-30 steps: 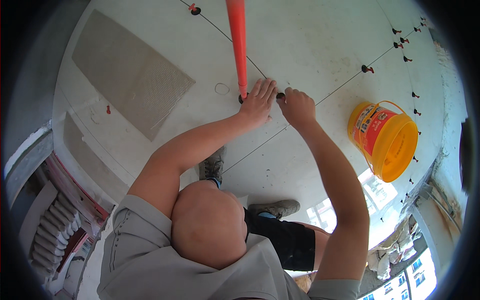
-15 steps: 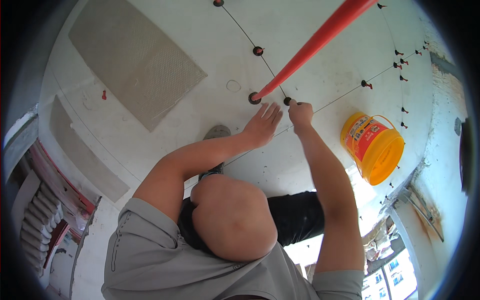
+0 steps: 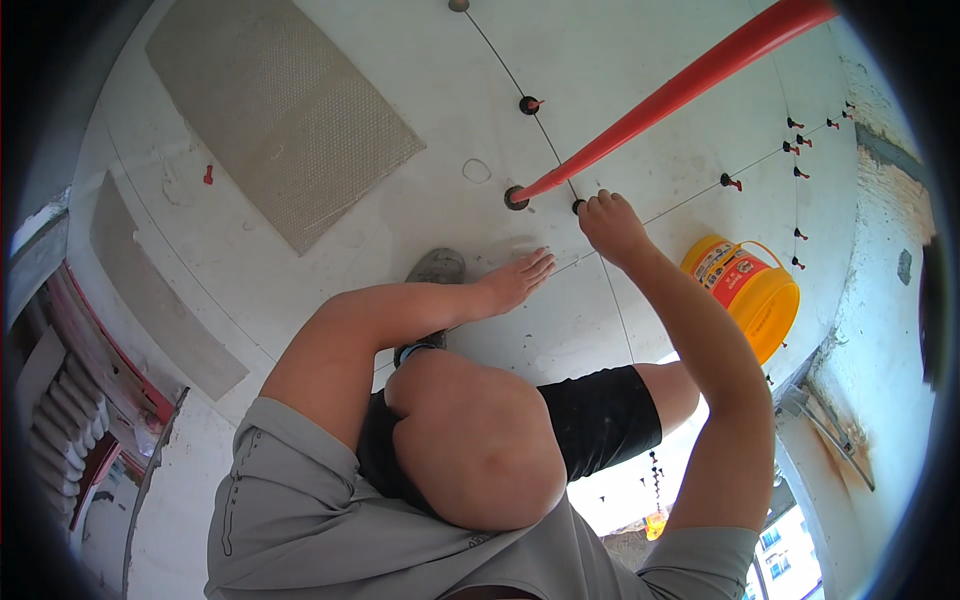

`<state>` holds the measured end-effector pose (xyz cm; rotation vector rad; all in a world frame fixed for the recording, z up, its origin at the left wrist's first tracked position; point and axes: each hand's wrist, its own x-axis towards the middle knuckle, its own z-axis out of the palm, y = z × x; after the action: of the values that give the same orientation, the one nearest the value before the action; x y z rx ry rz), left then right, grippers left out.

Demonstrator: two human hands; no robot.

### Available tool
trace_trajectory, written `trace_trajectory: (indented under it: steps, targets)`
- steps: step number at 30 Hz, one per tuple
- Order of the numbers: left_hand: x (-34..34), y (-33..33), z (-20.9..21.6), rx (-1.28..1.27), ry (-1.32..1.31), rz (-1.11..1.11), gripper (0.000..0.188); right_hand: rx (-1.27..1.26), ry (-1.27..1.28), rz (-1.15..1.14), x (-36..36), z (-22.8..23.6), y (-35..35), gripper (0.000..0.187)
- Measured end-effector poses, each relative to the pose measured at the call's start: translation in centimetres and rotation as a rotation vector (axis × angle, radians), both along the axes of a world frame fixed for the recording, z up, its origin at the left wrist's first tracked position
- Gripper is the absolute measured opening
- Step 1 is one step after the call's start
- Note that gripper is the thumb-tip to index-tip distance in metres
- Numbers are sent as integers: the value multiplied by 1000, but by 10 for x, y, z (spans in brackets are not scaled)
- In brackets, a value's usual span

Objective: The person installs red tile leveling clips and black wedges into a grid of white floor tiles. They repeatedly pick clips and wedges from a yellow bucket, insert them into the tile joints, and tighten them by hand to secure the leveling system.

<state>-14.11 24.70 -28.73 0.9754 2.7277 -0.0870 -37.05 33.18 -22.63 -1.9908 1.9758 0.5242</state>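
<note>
My right hand [image 3: 612, 224] is curled, with its fingertips pinched on a small black leveling clip [image 3: 578, 207] that sits on a tile joint of the pale tiled floor [image 3: 420, 210]. Just left of it, the lower end of a long orange-red pole [image 3: 690, 85] rests on another round black clip [image 3: 515, 198]; the pole slants up to the upper right. My left hand [image 3: 518, 279] lies flat on the tile with its fingers spread, a little nearer to me than the two clips, and holds nothing.
A yellow-orange bucket [image 3: 748, 292] stands to the right of my right arm. More black clips with red wedges [image 3: 730, 182] follow the joints at the back right. A grey mesh mat [image 3: 285, 120] lies at the back left. My grey shoe [image 3: 437, 267] is beside the left hand.
My left hand has drawn back from the pole's base and now lies flat on the tile. The pole leans further to the right. My right hand stays at the joint.
</note>
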Motion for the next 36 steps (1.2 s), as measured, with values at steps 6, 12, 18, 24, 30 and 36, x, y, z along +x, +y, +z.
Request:
trace_trajectory:
  steps: [6,12,18,24,30,36]
  targets:
    - [10,5,2,-64,1,-159,56,86,-25,148,-7,-1,-1,6]
    - [12,5,4,-93,20,-206,57,-75,-187,-1215,25,-37,9,23]
    - [13,2,13,-95,17,-207,59,-242,-402,-2158,56,-40,-10,40]
    - [8,11,6,63,-67,-31,61,-315,-718,-2223,38,-16,8,38]
    - [-60,-17,10,17,-49,173,77,-491,-726,-1959,10,108,72,38]
    - [-90,-33,16,12,-81,249,96,-664,-662,-1879,22,165,139,37]
